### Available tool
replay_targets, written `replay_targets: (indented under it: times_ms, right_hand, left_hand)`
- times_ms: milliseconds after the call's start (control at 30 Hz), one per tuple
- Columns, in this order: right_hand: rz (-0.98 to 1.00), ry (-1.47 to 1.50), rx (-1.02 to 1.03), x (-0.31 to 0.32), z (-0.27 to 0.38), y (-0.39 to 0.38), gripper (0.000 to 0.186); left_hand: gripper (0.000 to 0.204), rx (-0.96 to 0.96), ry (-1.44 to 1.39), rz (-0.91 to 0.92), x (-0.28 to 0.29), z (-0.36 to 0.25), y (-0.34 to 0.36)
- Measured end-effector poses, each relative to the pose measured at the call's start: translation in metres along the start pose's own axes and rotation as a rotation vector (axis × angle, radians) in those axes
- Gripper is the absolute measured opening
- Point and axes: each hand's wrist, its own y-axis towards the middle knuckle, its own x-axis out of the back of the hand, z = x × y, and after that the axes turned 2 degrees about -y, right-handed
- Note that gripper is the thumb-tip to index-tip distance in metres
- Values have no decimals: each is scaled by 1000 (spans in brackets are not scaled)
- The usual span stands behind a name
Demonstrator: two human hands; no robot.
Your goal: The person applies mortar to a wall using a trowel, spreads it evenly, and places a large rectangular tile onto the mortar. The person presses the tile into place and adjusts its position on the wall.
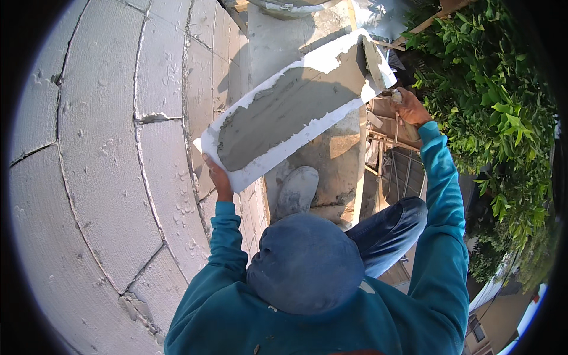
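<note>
Holding a white block (319, 126) spread with grey mortar (290, 109) by its left end in the left hand (219, 177), gripping a trowel (373, 64) at its right end in the right hand (411, 108).

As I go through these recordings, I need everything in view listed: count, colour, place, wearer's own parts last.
White panel: 1, white, slanted across upper centre
Paste layer: 1, grey, on panel
Trowel-like tool: 1, grey-smeared, panel's upper-right end
Wall blocks: many, pale grey, left
Basin: 1, greyish, top edge, cut off
Platform: 1, grey-brown, below panel
Timber strips: several, tan, right of centre
Foliage: one mass, green, right
Building: 1, beige, lower right
Left hand: 1, bare, gripping panel's lower-left end
Right hand: 1, bare, holding tool
Sleeves: 2, teal, lower half
Knees: 2, blue denim, lower centre
Shoe: 1, pale grey, on platform
</note>
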Motion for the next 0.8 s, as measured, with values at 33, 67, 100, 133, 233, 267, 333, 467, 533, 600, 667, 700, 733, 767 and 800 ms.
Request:
replay_targets:
  times_ms: [33,67,100,133,233,267,333,467,533,600,667,700,733,767,800]
  right_hand:
    - [2,-53,0,-11,6,-2,47]
    - [13,-111,2,-24,11,-7,48]
    - [22,-164,0,-38,15,-15,49]
    - [61,-216,-25,-54,36,-24,50]
    - [81,-292,193,-100,57,-45,53]
    - [142,-267,179,-110,70,-47,52]
    - [273,-218,147,-131,101,-56,49]
    - [389,-203,106,-173,124,-63,56]
    - [347,-271,279,-196,121,-67,58]
    - [326,-371,405,-218,124,-71,57]
    - [356,-364,458,-230,138,-77,50]
    - [369,-360,480,-235,144,-80,47]
    - [379,-387,488,-242,148,-81,45]
    - [385,-415,491,-248,152,-82,42]
    - [390,-442,492,-252,154,-82,39]
  left_hand:
    - [88,10,-38,18,3,2,3]
    - [85,15,-43,38,5,0,0]
    - [84,-5,-67,40,6,3,-1]
    - [82,-29,-93,42,7,6,1]
    - [76,-55,-179,57,1,6,-1]
    - [76,-31,-209,43,-5,-2,-7]
    - [75,-54,-212,-9,7,17,-1]
    - [81,71,-408,115,0,-5,-7]
    - [85,105,-426,86,-9,-19,-15]
    - [93,156,-502,97,-12,-29,-22]
    - [95,179,-531,86,-11,-27,-22]
    - [96,193,-544,86,-11,-27,-22]
    - [99,228,-544,73,-9,-27,-22]
    - [99,236,-563,71,-9,-29,-23]
    - [99,244,-580,71,-9,-31,-24]
